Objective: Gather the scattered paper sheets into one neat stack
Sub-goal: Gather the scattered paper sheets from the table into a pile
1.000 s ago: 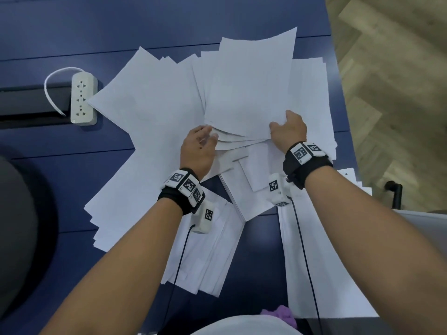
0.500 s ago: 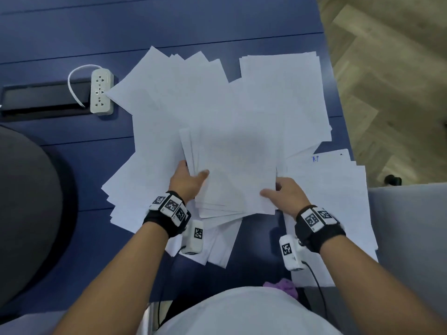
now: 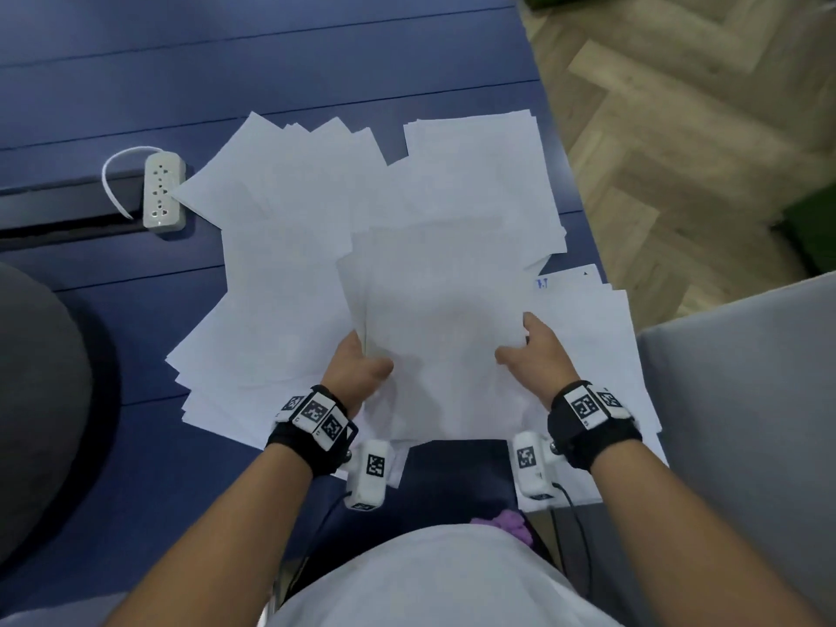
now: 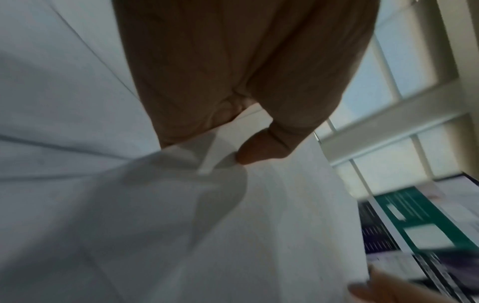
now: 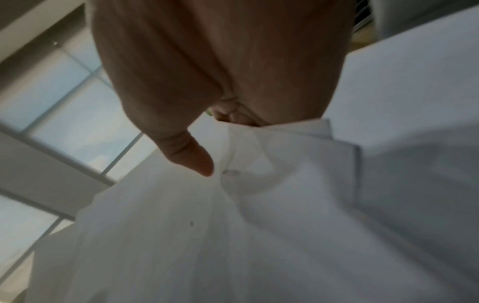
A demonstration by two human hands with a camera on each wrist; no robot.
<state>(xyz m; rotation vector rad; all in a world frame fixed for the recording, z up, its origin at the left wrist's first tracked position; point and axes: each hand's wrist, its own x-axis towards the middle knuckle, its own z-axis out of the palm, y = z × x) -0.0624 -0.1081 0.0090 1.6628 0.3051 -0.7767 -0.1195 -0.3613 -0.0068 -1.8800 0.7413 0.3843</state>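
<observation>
A bundle of white paper sheets (image 3: 441,323) is held above the blue table (image 3: 135,310) between both hands. My left hand (image 3: 357,371) grips its left edge, thumb on top and fingers hidden underneath; in the left wrist view the thumb pinches the paper bundle (image 4: 233,215). My right hand (image 3: 536,355) grips the right edge the same way, and the right wrist view shows its thumb on the paper bundle (image 5: 259,205). More loose sheets (image 3: 289,246) lie fanned on the table to the left, behind (image 3: 479,174) and to the right (image 3: 601,355).
A white power strip (image 3: 163,192) with a looped cable lies at the left by a dark slot in the table. The table's right edge borders a wooden floor (image 3: 701,151). A grey seat (image 3: 746,423) stands at the right, a dark round shape (image 3: 36,400) at the left.
Both hands have pulled the gathered bundle from the far side of the pile toward my body, and the sheets in it now lie more squarely together.
</observation>
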